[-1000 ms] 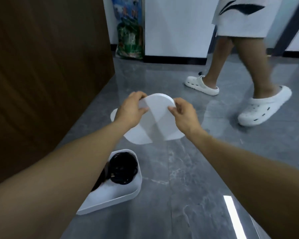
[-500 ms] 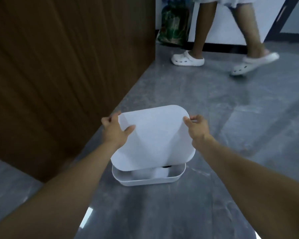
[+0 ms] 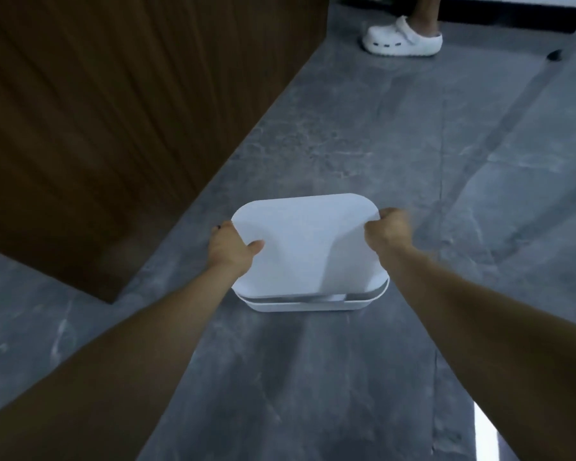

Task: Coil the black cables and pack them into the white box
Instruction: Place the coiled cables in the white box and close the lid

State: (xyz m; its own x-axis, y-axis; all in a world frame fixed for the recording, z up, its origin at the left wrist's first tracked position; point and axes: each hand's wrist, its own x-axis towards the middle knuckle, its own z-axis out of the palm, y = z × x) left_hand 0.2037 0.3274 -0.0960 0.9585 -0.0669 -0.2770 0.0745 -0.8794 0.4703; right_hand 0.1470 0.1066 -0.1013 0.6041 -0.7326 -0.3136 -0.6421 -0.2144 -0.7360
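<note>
- Wood panelling [image 3: 113,111] stands at far left, well apart from the work and out of the way.
- Left hand [image 3: 230,249] grips the lid's left edge, thumb curled onto the top face and fingers tucked under, so it is closed on the lid.
- Lid [image 3: 308,241] hangs just above the white box [image 3: 316,304], its long axis running left to right between the two hands; its near edge is almost touching the box rim while a thin dark gap shows along the front.
- Box sits on the grey floor [image 3: 313,377], directly below the lid and offset a little to the right, so seating the lid looks like a short drop with a slight shift.
- Black cables are hidden under the lid; presumably they are inside.
- Right hand [image 3: 386,229] pinches the lid's right edge, fingers curled round it; both hands are equally near.
- White clog [image 3: 401,38] of another person stands far off at top right, no obstacle.
</note>
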